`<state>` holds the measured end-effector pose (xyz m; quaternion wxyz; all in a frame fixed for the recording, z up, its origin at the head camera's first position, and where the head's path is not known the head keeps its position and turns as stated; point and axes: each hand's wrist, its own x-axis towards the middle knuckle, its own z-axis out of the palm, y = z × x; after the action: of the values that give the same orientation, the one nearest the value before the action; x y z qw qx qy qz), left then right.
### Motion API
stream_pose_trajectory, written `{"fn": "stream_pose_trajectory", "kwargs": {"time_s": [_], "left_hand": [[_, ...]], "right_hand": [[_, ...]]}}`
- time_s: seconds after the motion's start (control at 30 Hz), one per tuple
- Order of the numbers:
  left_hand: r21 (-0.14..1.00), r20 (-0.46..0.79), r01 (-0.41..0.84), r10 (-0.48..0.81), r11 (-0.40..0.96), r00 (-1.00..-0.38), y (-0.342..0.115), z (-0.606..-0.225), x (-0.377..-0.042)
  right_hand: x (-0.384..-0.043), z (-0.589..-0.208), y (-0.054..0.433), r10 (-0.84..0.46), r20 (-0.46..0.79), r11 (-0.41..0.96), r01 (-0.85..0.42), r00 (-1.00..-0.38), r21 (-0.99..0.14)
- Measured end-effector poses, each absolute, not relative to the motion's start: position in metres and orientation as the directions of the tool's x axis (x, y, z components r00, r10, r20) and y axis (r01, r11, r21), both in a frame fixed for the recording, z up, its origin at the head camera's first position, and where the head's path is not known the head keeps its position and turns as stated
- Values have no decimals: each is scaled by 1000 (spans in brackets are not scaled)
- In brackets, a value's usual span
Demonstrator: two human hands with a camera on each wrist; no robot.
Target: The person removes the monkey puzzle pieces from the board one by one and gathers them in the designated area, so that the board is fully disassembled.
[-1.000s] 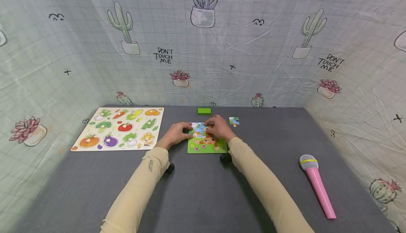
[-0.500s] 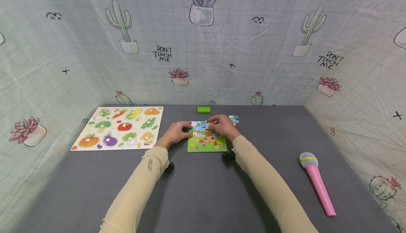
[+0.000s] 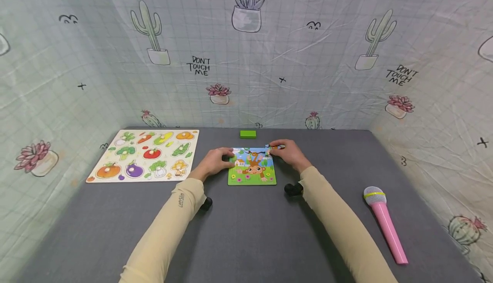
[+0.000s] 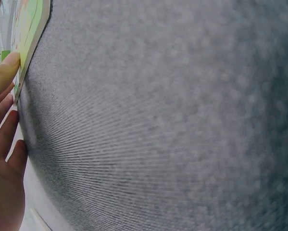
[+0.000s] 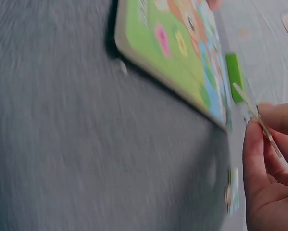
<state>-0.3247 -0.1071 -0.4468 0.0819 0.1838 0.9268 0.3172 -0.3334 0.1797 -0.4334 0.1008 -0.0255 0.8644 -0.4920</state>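
A small jigsaw puzzle with a monkey picture lies on the grey table. My left hand is at its left side, with thumb and fingertips touching the edge; the left wrist view has these fingers fairly straight. Over the upper right corner of the puzzle, my right hand pinches a thin puzzle piece between thumb and fingers. The right wrist view has this piece nearly edge-on and tilted. Another loose piece lies on the table beyond the puzzle's right side; in the head view the right hand partly covers that spot.
A green block lies behind the puzzle. At left is a large board of knobbed vegetable pieces. A pink toy microphone lies at right. Printed cloth hangs behind and on both sides of the grey table.
My right hand has moved right, from the puzzle's upper middle to its upper right corner, uncovering the upper picture. A piece now shows at its fingertips. My left hand stays put.
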Motion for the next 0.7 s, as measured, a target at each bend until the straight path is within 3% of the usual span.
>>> {"fn": "stream_pose_trajectory", "kwargs": {"time_s": [0.47, 0.7], "left_hand": [[612, -25, 298, 394, 733, -919, -107, -449, -325], [606, -28, 298, 394, 737, -918, -106, -449, -326]], "right_hand": [[-337, -434, 253, 76, -143, 419, 162, -987, -893], [-339, -436, 274, 100, -158, 481, 187, -982, -857]]}}
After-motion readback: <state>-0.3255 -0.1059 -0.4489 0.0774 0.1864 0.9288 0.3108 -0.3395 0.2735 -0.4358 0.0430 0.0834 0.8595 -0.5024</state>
